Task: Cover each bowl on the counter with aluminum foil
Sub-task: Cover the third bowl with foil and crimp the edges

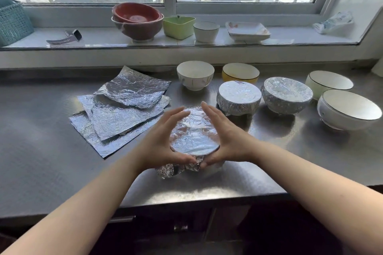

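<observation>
- Your left hand (160, 141) is cupping the left side of the foil-wrapped bowl (194, 136), fingers straight along its rim and thumb pressing the foil at the near edge.
- Your right hand (226, 136) is mirroring it on the right side, fingers straight and thumb meeting the other thumb over a crumpled flap of foil (176, 168) hanging at the bowl's near side.
- Between your palms the foil is lying flat and tight over the bowl's mouth, and the bowl is sitting on the steel counter (62, 172).
- Beyond your left fingertips, the loose foil sheets (122, 109) are lying in an overlapping pile.
- Just past your right fingertips, a covered bowl (238, 97) is standing, with a second covered bowl (287, 95) to its right.
- Farther out from your right hand, four bowls are sitting uncovered: a white bowl (194, 74), a yellow bowl (240, 72), and two dark-rimmed bowls (350, 109) at the far right.
- Far beyond both hands, the windowsill (99, 38) is holding stacked red bowls (137, 20), a green container (178, 27), a cup (206, 31), square plates (247, 31) and a watch (66, 37).
</observation>
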